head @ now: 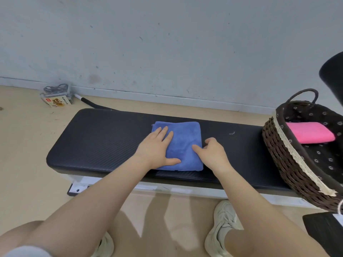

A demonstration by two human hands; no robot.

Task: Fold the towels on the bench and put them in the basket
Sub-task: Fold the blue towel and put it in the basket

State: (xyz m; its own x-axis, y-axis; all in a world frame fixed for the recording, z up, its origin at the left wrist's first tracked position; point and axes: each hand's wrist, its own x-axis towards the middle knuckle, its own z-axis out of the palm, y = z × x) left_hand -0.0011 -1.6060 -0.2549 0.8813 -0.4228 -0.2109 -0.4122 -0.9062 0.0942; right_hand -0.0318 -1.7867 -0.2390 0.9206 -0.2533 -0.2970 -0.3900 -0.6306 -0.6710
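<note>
A blue towel, folded into a neat square, lies in the middle of the black padded bench. My left hand lies flat on the towel's left half, fingers straight, thumb near its front edge. My right hand is at the towel's right edge, thumb on top and fingers curled down at the side, pinching that edge. A dark wicker basket with a flowered lining stands on the bench's right end. A folded pink towel lies inside it.
A small box with cables and a black-handled stick lie on the floor by the grey wall. My shoes stand in front of the bench. A black object juts in at the right edge.
</note>
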